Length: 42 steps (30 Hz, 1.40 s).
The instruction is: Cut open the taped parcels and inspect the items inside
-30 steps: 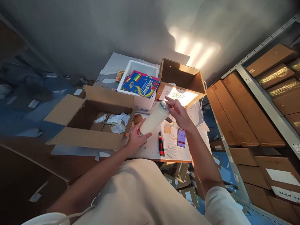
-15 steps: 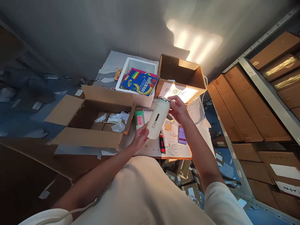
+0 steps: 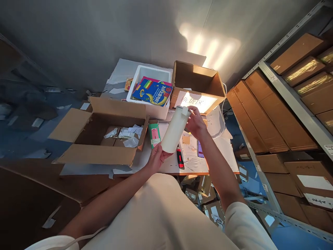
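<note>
Both hands hold a cream-white insulated bottle (image 3: 173,132), tilted above the table, its top leaning to the right. My left hand (image 3: 155,159) is closed on the bottle's lower end. Around the top end, beside the lid, my right hand (image 3: 195,121) grips it, with some fingers hidden behind. A small pale tab shows at the lid, and the side facing me is plain. Below the bottle lies a red and black utility knife (image 3: 180,158). To the left of the bottle is a green box (image 3: 154,134) with a pink panel. A phone (image 3: 200,150) lies partly behind my right forearm.
An open cardboard box (image 3: 97,153) with plastic-wrapped items stands left. Behind are a white foam box (image 3: 137,74) holding books (image 3: 153,91) and a cardboard box with a handwritten sign (image 3: 196,101). Shelves of cartons (image 3: 278,114) rise at right. Several parcels (image 3: 204,185) lie under the table (image 3: 195,166).
The bottle has been turned about its length: the printed lettering has gone from view and a tab at the lid now shows. Both hands remain on it. The view has shifted slightly.
</note>
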### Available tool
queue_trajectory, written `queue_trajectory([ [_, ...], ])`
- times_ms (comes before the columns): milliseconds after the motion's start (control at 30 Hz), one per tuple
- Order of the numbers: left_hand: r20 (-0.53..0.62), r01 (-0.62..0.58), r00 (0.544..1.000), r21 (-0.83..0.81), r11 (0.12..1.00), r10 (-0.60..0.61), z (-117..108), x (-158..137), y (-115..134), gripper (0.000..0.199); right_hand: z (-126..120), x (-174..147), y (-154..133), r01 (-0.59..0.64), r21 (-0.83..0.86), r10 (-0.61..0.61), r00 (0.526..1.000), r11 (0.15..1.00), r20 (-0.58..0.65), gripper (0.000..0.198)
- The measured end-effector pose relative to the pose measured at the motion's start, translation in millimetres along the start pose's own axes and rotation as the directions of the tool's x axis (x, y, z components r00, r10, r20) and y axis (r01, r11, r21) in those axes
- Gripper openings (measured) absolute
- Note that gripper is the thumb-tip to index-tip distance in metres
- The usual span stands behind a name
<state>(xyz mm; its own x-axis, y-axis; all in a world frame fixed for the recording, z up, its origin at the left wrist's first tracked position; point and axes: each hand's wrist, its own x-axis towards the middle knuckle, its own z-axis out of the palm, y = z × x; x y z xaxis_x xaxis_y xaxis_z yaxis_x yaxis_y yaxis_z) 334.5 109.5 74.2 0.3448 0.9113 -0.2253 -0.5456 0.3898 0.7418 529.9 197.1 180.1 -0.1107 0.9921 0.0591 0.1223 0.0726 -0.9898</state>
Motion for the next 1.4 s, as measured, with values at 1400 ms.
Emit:
queue_trajectory([
  [1400,0.092,0.262,0.961,-0.012,0.965,-0.260,-47.8,-35.2,27.8,0.074,36.9,-28.4,-0.3,-0.082,0.067,0.087,0.993,0.994,-0.075,0.052],
])
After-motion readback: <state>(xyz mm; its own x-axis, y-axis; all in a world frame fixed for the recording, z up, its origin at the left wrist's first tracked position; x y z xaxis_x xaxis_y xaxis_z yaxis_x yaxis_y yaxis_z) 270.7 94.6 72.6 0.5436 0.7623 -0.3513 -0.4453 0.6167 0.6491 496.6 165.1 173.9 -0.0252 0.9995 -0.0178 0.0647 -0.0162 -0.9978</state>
